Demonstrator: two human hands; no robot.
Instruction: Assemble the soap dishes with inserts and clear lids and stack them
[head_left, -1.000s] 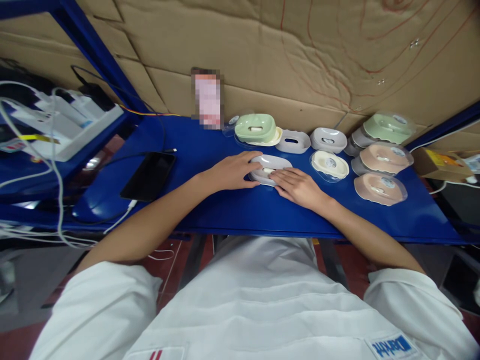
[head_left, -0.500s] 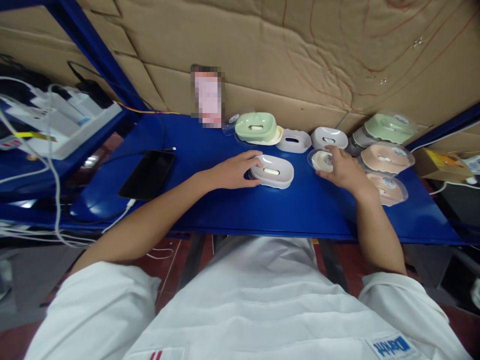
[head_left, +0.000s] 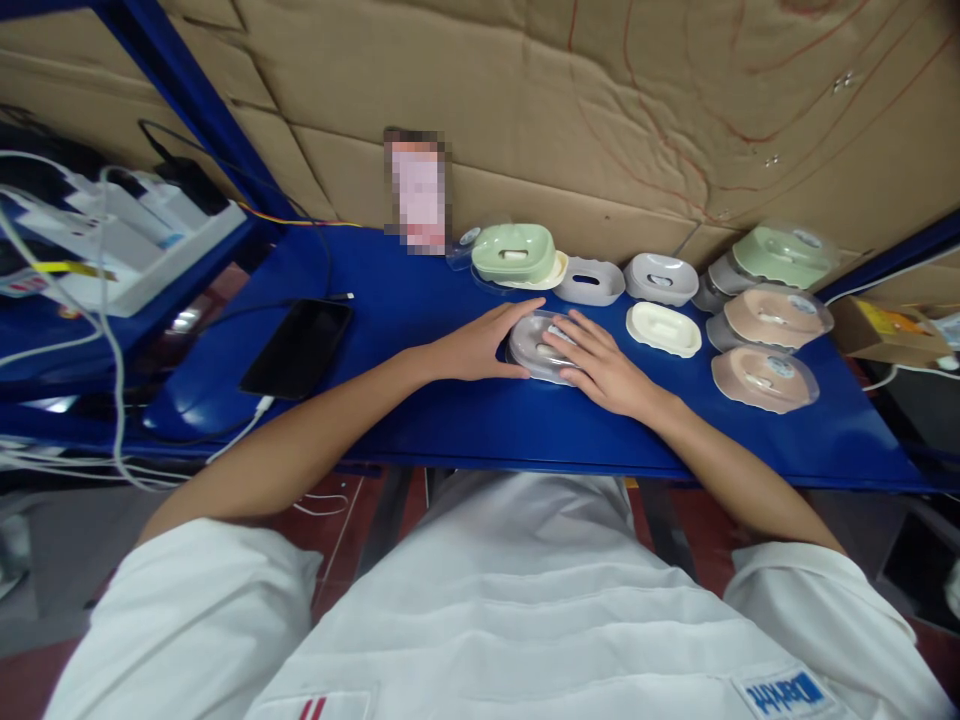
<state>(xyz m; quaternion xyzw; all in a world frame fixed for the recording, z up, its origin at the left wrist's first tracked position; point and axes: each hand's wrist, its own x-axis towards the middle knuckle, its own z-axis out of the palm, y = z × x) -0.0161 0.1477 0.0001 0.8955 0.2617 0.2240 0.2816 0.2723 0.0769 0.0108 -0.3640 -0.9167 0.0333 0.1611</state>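
Note:
A grey oval soap dish (head_left: 541, 376) sits on the blue table, with a clear plastic lid (head_left: 536, 340) over its top. My left hand (head_left: 480, 345) curves round the dish's left end, fingers behind it and thumb at the front. Spread over the lid's right part are the fingers of my right hand (head_left: 600, 365), lying nearly flat on it and hiding that end. To the right of my right hand lies a cream soap tray (head_left: 664, 330). Behind it stand a grey dish (head_left: 661, 279) and a grey slotted piece (head_left: 590, 282).
Lidded soap dishes, one green (head_left: 784, 257) and two peach (head_left: 765, 378), stand at the right. A green dish (head_left: 514, 252) is at the back. At the left lie a black phone (head_left: 296, 348) and a power strip (head_left: 180, 250) with cables. Cardboard (head_left: 495, 120) lines the back.
My right hand has moved left with the clear lid from the cream tray to the grey soap dish. The cream tray is now uncovered. My left hand stays at the dish's left end.

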